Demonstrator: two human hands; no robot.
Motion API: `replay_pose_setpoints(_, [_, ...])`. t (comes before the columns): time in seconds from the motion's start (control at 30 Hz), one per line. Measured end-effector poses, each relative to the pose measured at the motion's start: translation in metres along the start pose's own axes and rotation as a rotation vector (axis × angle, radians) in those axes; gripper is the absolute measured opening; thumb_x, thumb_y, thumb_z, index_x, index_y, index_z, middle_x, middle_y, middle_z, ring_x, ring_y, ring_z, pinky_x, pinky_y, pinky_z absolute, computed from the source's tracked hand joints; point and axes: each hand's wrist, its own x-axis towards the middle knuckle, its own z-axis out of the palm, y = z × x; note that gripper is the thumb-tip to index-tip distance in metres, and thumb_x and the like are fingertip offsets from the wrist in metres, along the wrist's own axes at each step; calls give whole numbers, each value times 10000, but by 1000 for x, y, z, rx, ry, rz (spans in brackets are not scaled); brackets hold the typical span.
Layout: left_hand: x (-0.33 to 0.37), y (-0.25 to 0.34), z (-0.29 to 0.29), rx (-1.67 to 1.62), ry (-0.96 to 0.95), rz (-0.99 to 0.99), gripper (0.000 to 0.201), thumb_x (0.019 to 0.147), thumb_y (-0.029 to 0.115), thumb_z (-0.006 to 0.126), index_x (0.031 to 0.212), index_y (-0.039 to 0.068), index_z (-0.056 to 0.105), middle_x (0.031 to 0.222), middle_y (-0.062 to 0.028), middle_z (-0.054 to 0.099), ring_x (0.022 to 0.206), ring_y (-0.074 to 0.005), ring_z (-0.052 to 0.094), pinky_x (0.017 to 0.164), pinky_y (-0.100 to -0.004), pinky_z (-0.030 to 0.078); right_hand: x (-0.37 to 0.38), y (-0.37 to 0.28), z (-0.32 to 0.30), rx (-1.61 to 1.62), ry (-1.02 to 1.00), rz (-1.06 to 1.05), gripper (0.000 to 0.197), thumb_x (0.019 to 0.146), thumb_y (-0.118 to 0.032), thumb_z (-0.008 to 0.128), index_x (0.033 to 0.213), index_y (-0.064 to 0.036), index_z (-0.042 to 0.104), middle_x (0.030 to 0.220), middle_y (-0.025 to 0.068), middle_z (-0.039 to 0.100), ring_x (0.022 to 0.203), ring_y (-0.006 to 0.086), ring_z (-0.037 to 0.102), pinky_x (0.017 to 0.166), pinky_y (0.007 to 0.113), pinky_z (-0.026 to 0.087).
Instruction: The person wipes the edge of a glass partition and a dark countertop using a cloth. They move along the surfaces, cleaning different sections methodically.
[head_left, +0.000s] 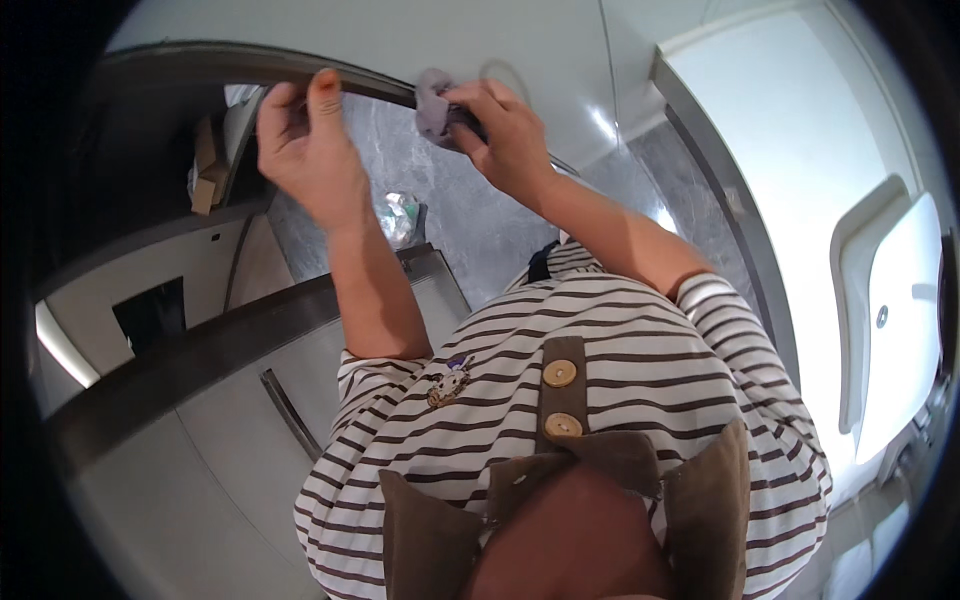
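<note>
My right hand (505, 140) is closed on a crumpled grey-lilac cloth (433, 105), pressed against the dark edge of a pale door panel. Further left, my left hand (312, 160) is raised to the same dark door edge (220, 60). Its fingers are curled there, and its thumb lies upright over the edge with an orange-brown mark at the tip. Where the left fingertips end is partly hidden. Both forearms reach up from short striped sleeves.
A white washbasin (900, 310) stands at the right. At the left are a grey cabinet with a dark handle (290, 412) and a dark recess holding a cardboard box (208, 165). A shiny plastic bag (400, 218) lies on the grey marbled floor (470, 215).
</note>
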Motion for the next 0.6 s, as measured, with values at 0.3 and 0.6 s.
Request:
replay_pose_setpoints(0.3, [1,0,3,-60,-76,-27,265,801,114,781,969,15,601,904,-44,636,831,-110,586,765,-215,469,-58,88,3,97,-91,343,208,847,-17,585,1051,-51,604,984,80,646,856,253,645,742,358,520])
replay_pose_setpoints(0.6, [4,-8,-1,-38,-99,-7,274,800,108,778,980,10,595,915,-63,646,834,-125,617,787,-221,509,-61,111,-19,646,-60,808,268,848,7,531,1105,9,610,994,94,660,892,166,628,788,298,515])
